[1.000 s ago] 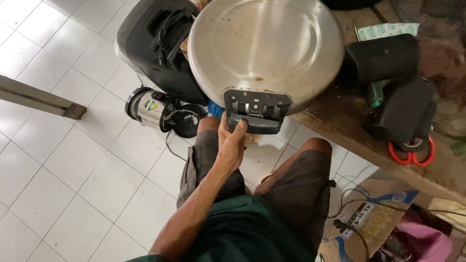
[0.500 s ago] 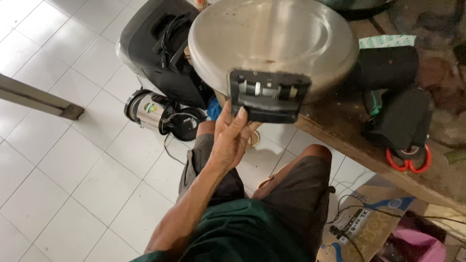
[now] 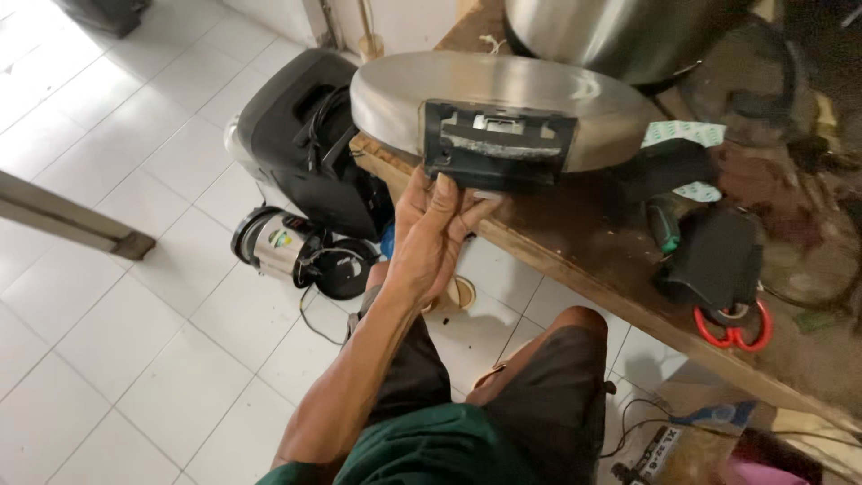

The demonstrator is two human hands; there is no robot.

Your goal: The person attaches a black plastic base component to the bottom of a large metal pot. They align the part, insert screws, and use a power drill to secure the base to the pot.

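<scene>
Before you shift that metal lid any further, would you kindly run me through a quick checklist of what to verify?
1. Grip: left hand holds the round metal lid under its black hinge bracket: ok.
2. Second hand steadying the lid: right hand not in view: cannot tell.
3. Support: the lid's far side seems to rest on the wooden bench; contact unclear: cannot tell.
4. Room on the bench: black pouch and red-handled scissors lie close by: not ok.
5. Floor below: black case and steel kettle sit near the feet: not ok.
</scene>
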